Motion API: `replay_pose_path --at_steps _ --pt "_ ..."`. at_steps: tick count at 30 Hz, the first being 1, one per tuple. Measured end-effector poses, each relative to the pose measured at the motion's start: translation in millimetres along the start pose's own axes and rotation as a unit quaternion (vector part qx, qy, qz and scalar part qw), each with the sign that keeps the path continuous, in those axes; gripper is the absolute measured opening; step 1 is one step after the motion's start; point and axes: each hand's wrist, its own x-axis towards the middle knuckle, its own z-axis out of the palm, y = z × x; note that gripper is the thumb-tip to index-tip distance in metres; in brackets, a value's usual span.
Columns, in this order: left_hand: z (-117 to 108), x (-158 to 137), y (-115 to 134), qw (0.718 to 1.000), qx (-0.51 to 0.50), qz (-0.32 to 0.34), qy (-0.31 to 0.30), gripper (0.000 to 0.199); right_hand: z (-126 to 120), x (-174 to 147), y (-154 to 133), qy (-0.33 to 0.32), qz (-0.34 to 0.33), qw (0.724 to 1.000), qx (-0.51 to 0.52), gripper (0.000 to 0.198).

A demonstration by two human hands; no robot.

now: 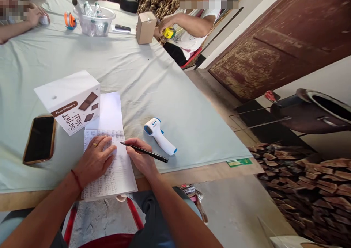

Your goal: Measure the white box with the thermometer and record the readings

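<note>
My left hand [94, 160] lies flat on a written notebook page [115, 175] and holds it down; a ring is on one finger. My right hand [141, 156] grips a black pen [144, 152] whose tip touches the page beside my left fingers. The notebook [109, 113] lies open at the near table edge. A white NutriMotion Super Meal box [71, 100] stands just behind my left hand. A white and blue infrared thermometer [160, 135] lies to the right of my right hand.
A black phone [40, 139] in a brown case lies at the left. Far across the pale tablecloth [142, 76] stand a clear bowl of bottles [94, 19] and a small cardboard box [146, 27]. A second person's hand holds a yellow tape measure [169, 32]. Firewood [309, 182] is stacked at the right.
</note>
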Motion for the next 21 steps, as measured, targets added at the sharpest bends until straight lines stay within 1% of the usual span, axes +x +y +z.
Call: replay_pose_path --at_steps 3,7,16,21 --pt "2.1 -0.4 0.0 1.0 0.019 0.008 0.008 0.024 4.7 0.7 1.8 0.007 -0.024 0.999 -0.03 0.015" --pt "4.4 -1.0 0.4 1.0 0.02 0.008 0.012 0.026 5.4 1.5 1.6 -0.002 -0.046 0.997 -0.057 0.016" --pt "6.3 -2.6 2.4 1.0 -0.003 -0.023 -0.005 0.03 5.9 1.6 4.0 -0.008 -0.045 0.997 -0.07 0.016" --pt "6.3 -2.6 2.5 0.999 -0.022 -0.027 -0.004 0.03 5.3 1.7 4.1 -0.017 -0.046 0.995 -0.081 0.017"
